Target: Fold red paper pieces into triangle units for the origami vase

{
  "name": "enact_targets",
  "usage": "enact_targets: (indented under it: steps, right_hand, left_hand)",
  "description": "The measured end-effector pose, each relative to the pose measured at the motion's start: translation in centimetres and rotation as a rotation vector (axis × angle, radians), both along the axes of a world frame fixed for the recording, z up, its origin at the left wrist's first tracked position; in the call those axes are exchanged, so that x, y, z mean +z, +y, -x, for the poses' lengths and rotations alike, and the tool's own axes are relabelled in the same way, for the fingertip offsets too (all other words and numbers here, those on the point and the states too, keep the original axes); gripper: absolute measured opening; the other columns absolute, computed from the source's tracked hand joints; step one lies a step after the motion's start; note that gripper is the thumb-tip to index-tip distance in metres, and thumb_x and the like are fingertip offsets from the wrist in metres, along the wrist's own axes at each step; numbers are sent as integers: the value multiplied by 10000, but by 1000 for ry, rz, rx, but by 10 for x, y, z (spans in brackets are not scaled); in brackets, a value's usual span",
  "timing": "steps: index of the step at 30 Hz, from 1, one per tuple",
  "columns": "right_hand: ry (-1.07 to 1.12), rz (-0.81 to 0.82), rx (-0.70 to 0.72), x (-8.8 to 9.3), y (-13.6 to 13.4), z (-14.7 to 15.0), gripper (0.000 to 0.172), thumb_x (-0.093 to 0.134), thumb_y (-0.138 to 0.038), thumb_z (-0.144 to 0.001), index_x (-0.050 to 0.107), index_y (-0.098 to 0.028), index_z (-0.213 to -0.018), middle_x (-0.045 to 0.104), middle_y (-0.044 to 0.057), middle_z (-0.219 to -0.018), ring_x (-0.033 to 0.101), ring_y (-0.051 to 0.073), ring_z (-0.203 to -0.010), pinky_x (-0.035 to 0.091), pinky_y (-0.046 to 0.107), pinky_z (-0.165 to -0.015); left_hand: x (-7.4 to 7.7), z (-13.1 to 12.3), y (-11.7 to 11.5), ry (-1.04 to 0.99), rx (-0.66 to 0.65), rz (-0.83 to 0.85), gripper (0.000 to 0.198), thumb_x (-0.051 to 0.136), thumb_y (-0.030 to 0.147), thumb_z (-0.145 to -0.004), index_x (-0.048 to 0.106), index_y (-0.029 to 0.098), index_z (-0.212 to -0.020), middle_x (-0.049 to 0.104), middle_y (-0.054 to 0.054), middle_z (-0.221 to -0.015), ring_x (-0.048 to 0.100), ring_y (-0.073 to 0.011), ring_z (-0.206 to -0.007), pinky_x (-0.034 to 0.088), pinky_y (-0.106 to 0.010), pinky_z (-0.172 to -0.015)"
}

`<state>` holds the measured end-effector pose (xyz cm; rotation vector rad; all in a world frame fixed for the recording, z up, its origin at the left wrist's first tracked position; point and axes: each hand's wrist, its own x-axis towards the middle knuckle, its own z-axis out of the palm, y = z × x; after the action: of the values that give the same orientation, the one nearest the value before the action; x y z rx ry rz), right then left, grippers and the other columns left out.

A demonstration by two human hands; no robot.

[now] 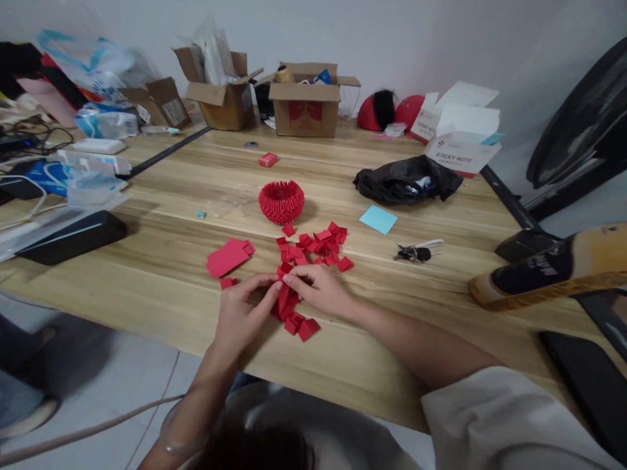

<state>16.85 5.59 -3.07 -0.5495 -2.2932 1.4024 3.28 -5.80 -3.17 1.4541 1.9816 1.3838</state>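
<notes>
Close to the table's front edge, my left hand (248,305) and my right hand (318,289) meet, thumbs and fingertips pinching a small piece of red paper (283,277). How the piece is folded is too small to tell. Small red paper pieces (313,245) lie scattered beyond my hands, and several red squares (301,326) lie just below them. Left of my hands is a stack of red paper (229,257). Farther back stands a round red bowl (281,203) built up from many folded paper pieces.
Beyond the bowl lies a small red block (268,160). To the right are a blue sticky note (378,219), a black plastic bag (406,179), keys (416,252) and a large bottle (548,267). Cardboard boxes (306,108) line the back; a black case (73,238) lies left.
</notes>
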Motion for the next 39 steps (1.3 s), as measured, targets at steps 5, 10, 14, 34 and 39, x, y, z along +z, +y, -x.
enact_targets:
  steps: [5,10,14,34,39]
  right_hand:
    - [1,15,-14,-1,0,0,328,450,-325,-945,571,-145,-698,509,-22,-580,448,84,-539,289,205,-507]
    - [15,40,-11,-2,1,1,326,462,-324,-939,571,-146,-688,509,-25,-571,450,81,-531,302,203,-511]
    - [17,43,-11,-2,1,1,323,459,-331,-941,588,-148,-709,518,-21,-582,459,85,-543,311,204,-517]
    - [6,36,-10,-1,0,1,316,461,-323,-941,575,-146,-705,521,-20,-585,456,84,-544,301,205,-512]
    - [8,49,-3,1,0,1,305,470,-298,-932,555,-145,-682,502,-26,-576,441,81,-535,303,203,-513]
  left_hand:
    - [-1,0,0,6,-17,6,206,634,347,-826,735,187,-906,754,-41,-870,705,-185,-756,571,-267,-713]
    - [-2,1,1,9,-20,2,200,638,344,-824,735,191,-908,755,-39,-874,708,-188,-759,574,-272,-715]
    - [-1,0,2,23,-19,0,190,635,341,-825,735,202,-906,755,-32,-853,709,-190,-740,581,-283,-695]
    - [-2,1,1,73,-7,-14,209,621,356,-831,740,194,-888,758,-43,-855,711,-191,-744,583,-285,-703]
    - [-2,1,0,71,-7,-13,201,623,354,-833,740,201,-888,757,-38,-853,711,-190,-742,585,-285,-707]
